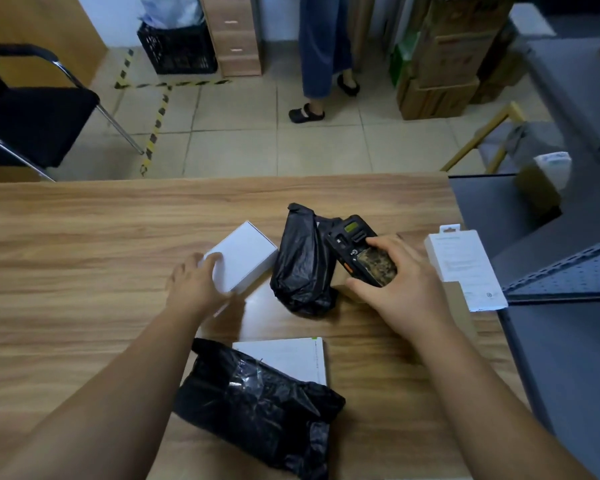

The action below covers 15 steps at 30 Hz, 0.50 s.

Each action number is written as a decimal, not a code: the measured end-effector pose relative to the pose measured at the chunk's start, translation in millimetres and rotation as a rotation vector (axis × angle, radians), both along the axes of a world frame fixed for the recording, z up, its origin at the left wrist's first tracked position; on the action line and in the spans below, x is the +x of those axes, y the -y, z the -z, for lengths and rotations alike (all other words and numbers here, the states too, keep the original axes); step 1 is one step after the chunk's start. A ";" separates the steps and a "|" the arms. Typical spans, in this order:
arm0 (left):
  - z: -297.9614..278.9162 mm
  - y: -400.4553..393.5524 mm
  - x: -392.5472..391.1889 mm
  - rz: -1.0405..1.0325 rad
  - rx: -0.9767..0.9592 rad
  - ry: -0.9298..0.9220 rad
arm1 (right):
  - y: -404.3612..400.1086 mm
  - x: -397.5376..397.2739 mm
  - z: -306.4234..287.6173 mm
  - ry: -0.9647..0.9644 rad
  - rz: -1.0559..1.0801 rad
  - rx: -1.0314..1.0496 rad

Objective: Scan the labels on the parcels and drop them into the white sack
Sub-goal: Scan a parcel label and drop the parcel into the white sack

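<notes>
So from the head cam: right hand [400, 284] is wrapped around the black handheld scanner [359, 251], holding it just beside a black plastic-wrapped parcel [300, 261] on the wooden table [84, 237]. Left hand [196, 282] has its fingers curled over the near edge of a small white box [243, 256]. Another black bagged parcel [257, 407] lies closer in, partly over a flat white package [291, 355]. Can't spot the white sack.

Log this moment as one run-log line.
left hand: grips small white box | right hand: holds handheld scanner | black bagged parcels on table | white sack: not in view
</notes>
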<state>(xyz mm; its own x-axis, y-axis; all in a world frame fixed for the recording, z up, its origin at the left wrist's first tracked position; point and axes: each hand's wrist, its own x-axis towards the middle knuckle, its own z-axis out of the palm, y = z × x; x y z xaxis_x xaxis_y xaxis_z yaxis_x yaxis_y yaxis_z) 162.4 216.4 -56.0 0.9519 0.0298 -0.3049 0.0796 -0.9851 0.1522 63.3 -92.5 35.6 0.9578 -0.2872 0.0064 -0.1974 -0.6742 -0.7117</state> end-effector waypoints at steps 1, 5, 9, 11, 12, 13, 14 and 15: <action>-2.4 0.0 2.3 -0.002 -0.003 -0.004 | -1.9 1.7 0.1 -0.008 0.001 -0.005; -14.6 -1.2 18.3 -0.117 -0.335 -0.158 | -10.3 5.9 -0.1 -0.031 0.012 -0.008; -27.1 -2.0 26.4 -0.222 -0.582 -0.166 | -19.1 10.0 -4.1 -0.024 0.027 -0.012; -27.6 -1.0 28.1 -0.201 -0.530 -0.035 | -23.7 10.7 -7.2 -0.031 0.036 -0.008; -28.8 -0.2 28.3 -0.185 -0.517 -0.006 | -25.5 10.6 -7.9 -0.033 0.035 0.001; -28.4 -0.7 28.4 -0.165 -0.506 -0.007 | -27.3 10.2 -8.6 -0.036 0.030 0.017; -28.1 -1.3 28.0 -0.139 -0.480 -0.026 | -29.0 9.6 -9.4 -0.042 0.021 0.034; -26.9 -2.5 27.8 -0.123 -0.436 -0.054 | -30.5 9.0 -9.6 -0.049 0.010 0.045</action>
<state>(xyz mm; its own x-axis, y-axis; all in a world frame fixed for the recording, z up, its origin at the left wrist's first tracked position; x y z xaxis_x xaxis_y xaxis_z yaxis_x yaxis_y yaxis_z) 190.2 218.9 -29.1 0.9319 -0.0004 -0.3627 0.2111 -0.8125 0.5434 72.3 -62.0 45.1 0.9537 -0.2961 -0.0537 -0.2397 -0.6397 -0.7303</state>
